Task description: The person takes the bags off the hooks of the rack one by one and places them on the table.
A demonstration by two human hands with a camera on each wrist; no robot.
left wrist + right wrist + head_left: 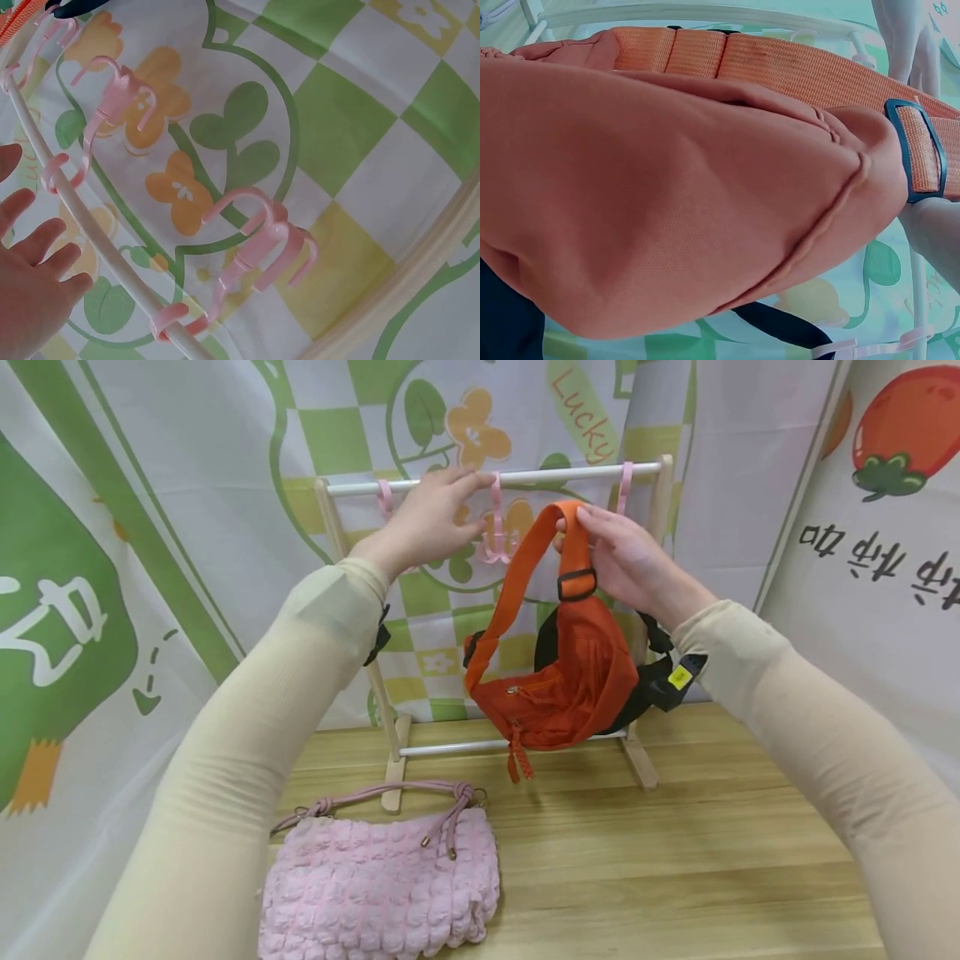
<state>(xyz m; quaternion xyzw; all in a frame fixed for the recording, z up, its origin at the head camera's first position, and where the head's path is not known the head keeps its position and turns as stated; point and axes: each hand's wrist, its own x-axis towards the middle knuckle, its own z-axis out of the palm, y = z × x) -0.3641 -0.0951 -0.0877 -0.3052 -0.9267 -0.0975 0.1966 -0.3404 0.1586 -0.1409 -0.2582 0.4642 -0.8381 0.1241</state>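
Observation:
An orange waist bag (577, 685) hangs by its webbing strap from my right hand (637, 560), whose thumb and fingers pinch the top of the loop. Its black buckle (919, 150) shows beside that hand in the right wrist view. My left hand (435, 518) is at the rack's white rail (570, 474), fingers extended toward the middle pink hook (495, 518). Seen from the left wrist, this hand (34, 277) holds nothing and its fingers are spread beside the rail. Another pink hook (259, 244) hangs at the rail's near end in that view.
Behind the orange bag, a black bag (648, 689) is partly hidden at the rack's right side. A pink quilted handbag (382, 885) with a knotted strap lies on the wooden table (675, 860). A patterned curtain (330, 443) hangs behind the rack.

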